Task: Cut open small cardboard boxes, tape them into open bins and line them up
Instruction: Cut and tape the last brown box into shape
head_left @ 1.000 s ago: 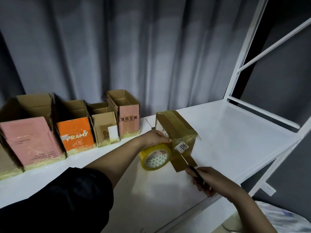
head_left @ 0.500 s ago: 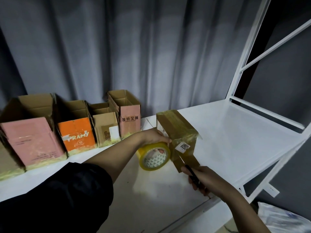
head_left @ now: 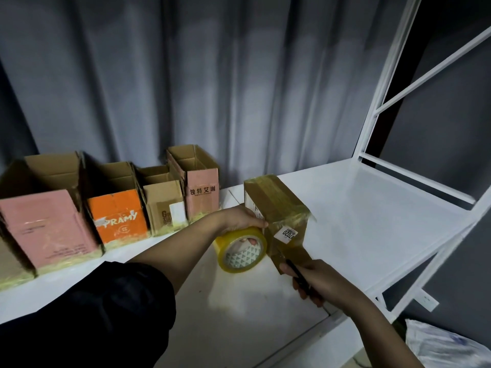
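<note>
A small brown cardboard box [head_left: 276, 205], wrapped in yellowish tape and bearing a white label, stands on the white shelf [head_left: 372, 208]. My left hand [head_left: 239, 219] grips a yellow roll of tape [head_left: 243, 249] pressed against the box's near left side, fingers through its core. My right hand [head_left: 316, 280] grips a dark-handled cutter [head_left: 297, 273] whose tip meets the tape strip at the box's lower front. Several open cardboard bins stand in a row at the left: a pink one [head_left: 45, 221], an orange one [head_left: 114, 208], a brown one [head_left: 162, 200] and a small pink one [head_left: 198, 187].
A grey curtain [head_left: 186, 88] hangs behind the shelf. The white metal frame [head_left: 377, 110] rises at the right. A white plastic bag [head_left: 446, 343] lies on the floor at lower right. My dark sleeve [head_left: 93, 314] fills the lower left.
My right hand with the cutter has moved up and left, closer to the box's lower front. The left hand, tape roll and box stay put.
</note>
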